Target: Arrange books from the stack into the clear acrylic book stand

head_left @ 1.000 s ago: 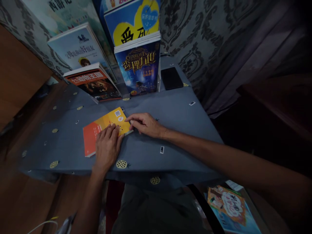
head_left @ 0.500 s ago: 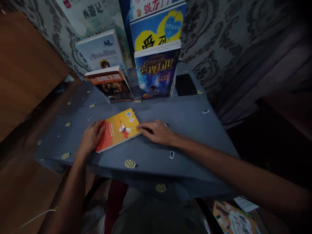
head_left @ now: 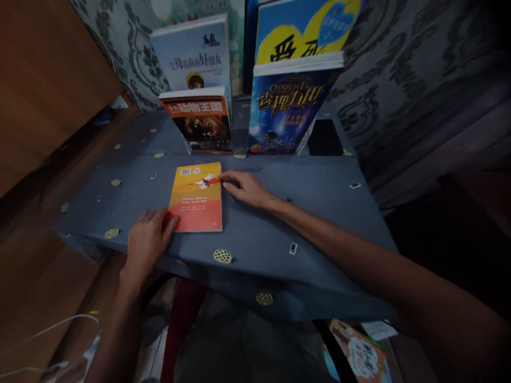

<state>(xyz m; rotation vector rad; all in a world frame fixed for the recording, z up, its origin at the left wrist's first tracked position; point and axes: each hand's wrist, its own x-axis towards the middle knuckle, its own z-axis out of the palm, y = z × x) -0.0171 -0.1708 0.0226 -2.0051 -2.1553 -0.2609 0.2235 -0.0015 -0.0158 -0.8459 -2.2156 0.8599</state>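
A thin paperback book [head_left: 195, 205], yellow at its far end and orange-red at its near end, lies flat on the table with its back cover up. A barcode and a small figure on a white horse are printed on it. At its near left corner my left hand [head_left: 148, 236] grips the edge, thumb resting on the cover and the other fingers curled. My right hand [head_left: 247, 189] holds the far part of the right edge between thumb and forefinger, its remaining fingers bent under the palm.
Behind stand a lion-cover book [head_left: 203, 125], a pale blue book [head_left: 195, 53], a dark blue book [head_left: 283, 111] and a yellow-and-blue book [head_left: 299, 32]. A black flat object [head_left: 325, 138] lies at the right. A patterned grey-blue cloth [head_left: 255, 242] covers the table.
The paperback has turned from slanted to nearly square with the table edge, its barcode end now pointing away. Both hands have moved with it. The view has shifted.
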